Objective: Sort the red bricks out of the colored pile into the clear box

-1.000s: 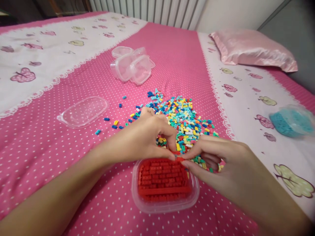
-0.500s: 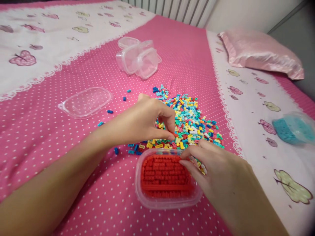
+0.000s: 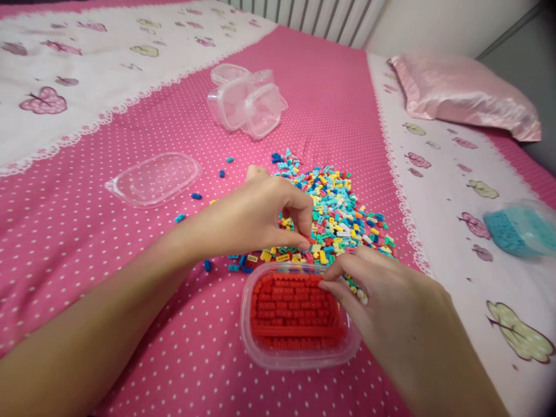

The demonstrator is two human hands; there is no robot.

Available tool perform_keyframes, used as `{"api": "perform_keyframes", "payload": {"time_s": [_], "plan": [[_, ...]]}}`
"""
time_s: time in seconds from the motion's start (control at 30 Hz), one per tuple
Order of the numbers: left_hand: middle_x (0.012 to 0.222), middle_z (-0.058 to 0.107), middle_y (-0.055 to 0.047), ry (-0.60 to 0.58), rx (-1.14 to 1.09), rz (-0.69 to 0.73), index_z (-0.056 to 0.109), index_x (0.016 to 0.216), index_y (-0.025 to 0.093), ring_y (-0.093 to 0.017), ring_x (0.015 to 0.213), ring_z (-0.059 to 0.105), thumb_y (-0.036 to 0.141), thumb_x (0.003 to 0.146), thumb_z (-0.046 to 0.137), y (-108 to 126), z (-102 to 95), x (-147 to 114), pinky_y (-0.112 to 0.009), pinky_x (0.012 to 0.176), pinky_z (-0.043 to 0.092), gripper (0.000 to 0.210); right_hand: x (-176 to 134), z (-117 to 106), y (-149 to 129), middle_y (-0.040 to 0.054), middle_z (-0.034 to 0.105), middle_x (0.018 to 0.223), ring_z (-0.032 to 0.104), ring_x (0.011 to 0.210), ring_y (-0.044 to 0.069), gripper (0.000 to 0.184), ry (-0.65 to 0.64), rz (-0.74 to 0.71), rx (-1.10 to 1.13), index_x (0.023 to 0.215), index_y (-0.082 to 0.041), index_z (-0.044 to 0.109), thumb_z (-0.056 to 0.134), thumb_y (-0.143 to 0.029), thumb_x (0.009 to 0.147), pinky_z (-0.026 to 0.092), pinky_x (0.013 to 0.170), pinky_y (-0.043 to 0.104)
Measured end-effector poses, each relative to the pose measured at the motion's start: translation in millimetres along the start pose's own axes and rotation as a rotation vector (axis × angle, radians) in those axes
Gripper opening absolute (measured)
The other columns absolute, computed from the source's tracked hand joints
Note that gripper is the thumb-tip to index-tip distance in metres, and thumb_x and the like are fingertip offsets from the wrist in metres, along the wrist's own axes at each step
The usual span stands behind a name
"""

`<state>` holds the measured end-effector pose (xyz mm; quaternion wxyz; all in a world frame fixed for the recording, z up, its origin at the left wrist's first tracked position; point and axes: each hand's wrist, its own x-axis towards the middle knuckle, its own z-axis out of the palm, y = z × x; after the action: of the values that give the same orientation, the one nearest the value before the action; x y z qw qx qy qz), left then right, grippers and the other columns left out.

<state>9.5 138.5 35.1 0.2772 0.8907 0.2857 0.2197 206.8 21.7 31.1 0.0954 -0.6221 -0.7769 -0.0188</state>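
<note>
"One view, head: left hand [image 3: 270, 211]?"
"Arched over the brick pile [image 3: 336, 202], thumb and forefinger pinching a small red brick [image 3: 311, 239]."
"Right hand [image 3: 386, 298]?"
"Back upward, thumb and forefinger nearly meeting at the far right corner of the red blocks [image 3: 293, 307] inside the clear tub [image 3: 299, 360]; grip undetermined."

One red-filled tub [image 3: 299, 360], one teal-filled tub [image 3: 542, 217], one pillow [image 3: 464, 92]
</note>
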Motion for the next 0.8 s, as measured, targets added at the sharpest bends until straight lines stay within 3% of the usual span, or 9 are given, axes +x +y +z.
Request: {"api": "perform_keyframes", "payload": {"time_s": [0.27, 0.53, 0.67, 0.8], "plan": [[0.075, 0.075, 0.007, -0.008, 0.001, -0.009, 0.073, 0.073, 0.023, -0.013, 0.076, 0.067, 0.027, 0.077, 0.083, 1.2, -0.7, -0.4, -0.037, 0.093, 0.033, 0.011, -0.5, 3.8, 13.0, -0.0026, 0.068, 0.072, 0.062, 0.052, 0.018, 0.013, -0.020, -0.159, -0.024, 0.086, -0.030, 0.071, 0.060, -0.029, 0.092, 0.025, 0.045, 0.028], [0.074, 0.074, 0.007, -0.001, -0.029, 0.037, 0.074, 0.074, 0.023, -0.012, 0.072, 0.063, 0.027, 0.078, 0.084, 0.8, -0.4, -0.1, -0.032, 0.084, 0.035, 0.011, 3.7, -8.9, 20.2, -0.0039, 0.070, 0.073, 0.060, 0.049, 0.013, 0.007, 0.009, -0.141, 0.101, 0.088, -0.028, 0.069, 0.063, -0.026, 0.091, 0.035, 0.044, 0.025], [0.077, 0.074, 0.007, -0.039, -0.100, 0.093, 0.073, 0.075, 0.023, -0.013, 0.080, 0.064, 0.029, 0.079, 0.084, 11.1, 5.0, 0.3, -0.031, 0.085, 0.034, 0.013, 9.0, -20.6, 18.5, -0.0061, 0.058, 0.059, 0.040, 0.036, 0.010, 0.008, 0.072, -0.087, 0.204, 0.092, -0.027, 0.069, 0.061, -0.027, 0.092, 0.031, 0.039, 0.023], [0.083, 0.074, 0.006, -0.122, -0.156, 0.111, 0.069, 0.073, 0.022, -0.016, 0.094, 0.063, 0.029, 0.081, 0.082, 21.6, 14.7, 1.5, -0.034, 0.091, 0.030, 0.017, 7.4, -21.7, 15.0, -0.0070, 0.050, 0.051, 0.042, 0.038, 0.012, 0.010, 0.050, -0.145, 0.191, 0.086, -0.027, 0.070, 0.062, -0.023, 0.090, 0.031, 0.040, 0.023]]}}
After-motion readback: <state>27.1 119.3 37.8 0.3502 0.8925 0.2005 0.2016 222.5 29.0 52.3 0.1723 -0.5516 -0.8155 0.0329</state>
